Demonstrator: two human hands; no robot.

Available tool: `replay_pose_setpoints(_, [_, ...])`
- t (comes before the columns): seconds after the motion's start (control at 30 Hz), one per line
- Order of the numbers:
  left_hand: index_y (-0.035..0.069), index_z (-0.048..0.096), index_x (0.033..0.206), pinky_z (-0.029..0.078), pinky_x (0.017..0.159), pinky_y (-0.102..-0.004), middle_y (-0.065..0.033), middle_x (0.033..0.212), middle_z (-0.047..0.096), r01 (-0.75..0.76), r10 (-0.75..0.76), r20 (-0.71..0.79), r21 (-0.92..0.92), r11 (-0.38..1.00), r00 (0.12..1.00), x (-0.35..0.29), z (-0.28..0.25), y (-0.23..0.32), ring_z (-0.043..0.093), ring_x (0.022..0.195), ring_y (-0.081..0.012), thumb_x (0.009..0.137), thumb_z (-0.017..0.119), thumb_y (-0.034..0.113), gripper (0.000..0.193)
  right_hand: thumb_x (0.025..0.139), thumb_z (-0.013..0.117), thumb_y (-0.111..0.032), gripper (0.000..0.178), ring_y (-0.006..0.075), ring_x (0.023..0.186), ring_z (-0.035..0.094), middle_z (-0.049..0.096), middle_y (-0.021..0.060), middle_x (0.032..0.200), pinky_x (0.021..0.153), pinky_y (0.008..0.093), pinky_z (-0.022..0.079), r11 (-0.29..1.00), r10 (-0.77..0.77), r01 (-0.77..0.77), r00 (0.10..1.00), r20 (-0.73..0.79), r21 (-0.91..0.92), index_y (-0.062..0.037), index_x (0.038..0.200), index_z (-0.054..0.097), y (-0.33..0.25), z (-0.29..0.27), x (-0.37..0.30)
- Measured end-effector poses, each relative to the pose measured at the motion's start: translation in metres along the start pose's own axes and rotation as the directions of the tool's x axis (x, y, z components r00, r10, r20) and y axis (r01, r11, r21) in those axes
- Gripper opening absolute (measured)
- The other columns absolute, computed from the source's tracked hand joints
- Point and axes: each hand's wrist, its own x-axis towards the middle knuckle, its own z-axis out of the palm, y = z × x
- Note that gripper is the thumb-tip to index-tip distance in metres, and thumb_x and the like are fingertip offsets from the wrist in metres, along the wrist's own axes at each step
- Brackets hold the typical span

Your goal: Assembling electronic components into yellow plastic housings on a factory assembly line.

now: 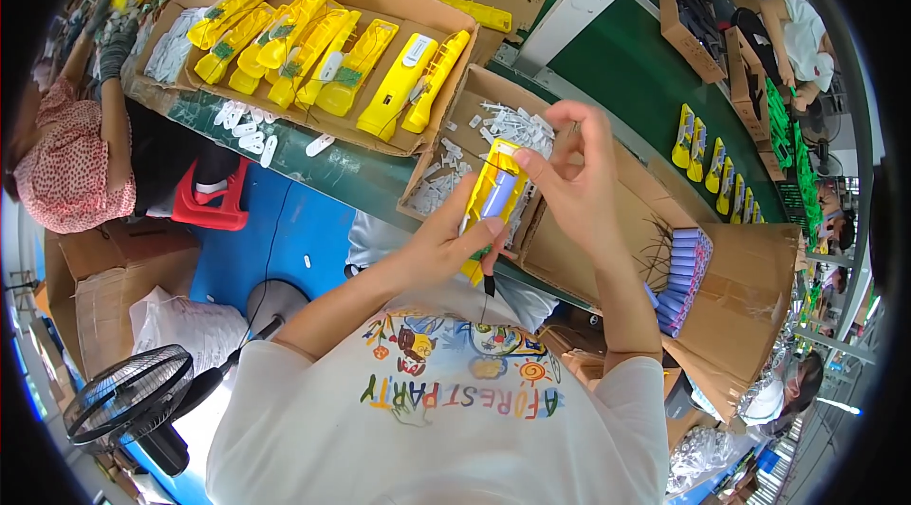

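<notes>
A yellow plastic housing half point(507, 148) is held up in front of my chest, above a carton of small white parts point(517, 125). Inside it lies a light purple battery cell point(500, 194), and thin dark wires run beside it. My left hand point(448, 232) is closed round the lower part of the housing, with the thumb across it near the cell. A bit of green circuit board shows below that thumb. At the housing's upper end, my right hand point(585, 177) presses with its thumb, its other fingers curled beyond. Anything small between those fingers is hidden.
A carton point(399, 149) of yellow housings with circuit boards stands at the left. White pieces point(251, 137) lie on the green bench. Purple cells point(679, 282) fill part of the right carton. Yellow assemblies point(716, 163) line the belt beyond. A co-worker point(76, 144) sits left; a fan point(133, 396) stands behind.
</notes>
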Motion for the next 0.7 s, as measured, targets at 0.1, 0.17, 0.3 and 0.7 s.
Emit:
replay_pose_setpoints(0.1, [0.005,0.033,0.132,0.050,0.066,-0.0296,-0.0072,0.089,0.054,-0.028,0.042,0.108,-0.132,0.991,0.993,0.014,0.006,-0.003,0.059,0.077,-0.0143,0.097,0.051,0.019,0.041,0.093,0.058,-0.009,0.022,0.0083,0.082,0.057,0.059,0.0022,0.105,0.065,0.0209,0.049,0.998,-0.036,0.047,0.973,0.226,-0.042,-0.0028,0.114,0.057,0.025,-0.029,0.002])
replay_pose_setpoints(0.17, [0.004,0.038,0.130,0.050,0.068,-0.0303,-0.0087,0.091,0.055,-0.112,0.116,-0.065,0.058,0.992,0.991,0.024,-0.028,0.025,0.059,0.080,-0.0162,0.095,0.054,0.017,0.041,0.097,0.052,-0.017,0.024,0.0084,0.089,0.058,0.062,0.0022,0.102,0.071,0.0233,0.050,0.982,0.148,-0.155,0.986,-0.071,-0.109,-0.0033,0.116,0.058,0.033,-0.075,0.022])
replay_pose_setpoints(0.3, [0.001,0.051,0.124,0.051,0.075,-0.0328,-0.0149,0.098,0.059,0.120,0.530,-0.388,0.875,0.469,0.754,0.036,-0.101,0.064,0.061,0.085,-0.0241,0.086,0.065,0.017,0.043,0.097,0.050,-0.025,0.029,0.0227,0.095,0.064,0.067,0.0127,0.104,0.080,0.0340,0.050,0.700,-0.349,-0.065,0.837,-0.421,-0.711,-0.0057,0.115,0.063,0.135,-0.291,0.143])
replay_pose_setpoints(0.7, [0.000,0.047,0.124,0.050,0.087,-0.0442,-0.0173,0.108,0.061,-0.171,0.027,-0.414,-0.315,0.933,0.910,0.037,-0.085,0.088,0.062,0.094,-0.0295,0.085,0.046,0.021,0.045,0.088,0.057,-0.005,0.027,0.0247,0.104,0.059,0.063,0.0123,0.110,0.089,0.0312,0.046,0.858,-0.119,0.119,0.992,0.032,-0.500,-0.0104,0.114,0.063,0.072,-0.150,0.101])
